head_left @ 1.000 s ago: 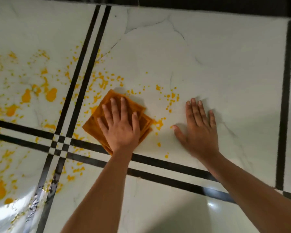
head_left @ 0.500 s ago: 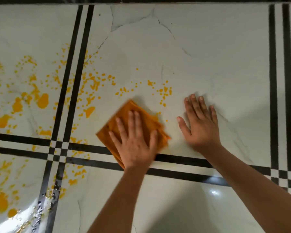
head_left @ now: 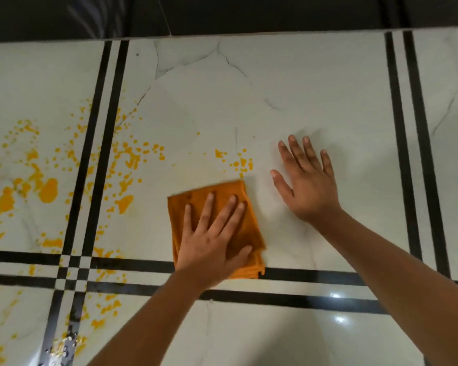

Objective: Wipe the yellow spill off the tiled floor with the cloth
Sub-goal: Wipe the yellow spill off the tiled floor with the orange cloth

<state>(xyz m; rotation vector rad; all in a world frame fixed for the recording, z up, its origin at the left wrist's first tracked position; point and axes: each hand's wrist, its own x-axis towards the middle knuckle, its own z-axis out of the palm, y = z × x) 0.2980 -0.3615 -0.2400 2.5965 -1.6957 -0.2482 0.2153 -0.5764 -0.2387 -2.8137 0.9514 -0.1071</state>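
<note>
My left hand [head_left: 212, 241] presses flat on the cloth [head_left: 251, 228]. My right hand [head_left: 308, 188] lies spread on the tiled floor [head_left: 275, 75]; yellow spill [head_left: 48, 190] leftward.

There are 2 hands [head_left: 209, 244] [head_left: 308, 188], 1 cloth [head_left: 249, 225], 1 spill [head_left: 48, 191].

A single wide-angle camera, worn on the person's head, looks forward and steeply down at the tiled floor [head_left: 315, 83]. It sits close: both forearms enter from the 5 and 4 o'clock edges. The left hand [head_left: 212, 239] on the cloth [head_left: 253, 228] sits just below centre, and the right hand [head_left: 308, 186] at 2 o'clock from it. The yellow spill [head_left: 48, 190] spreads towards 9 o'clock. A dark band [head_left: 222, 14] runs along the 12 o'clock edge.
</note>
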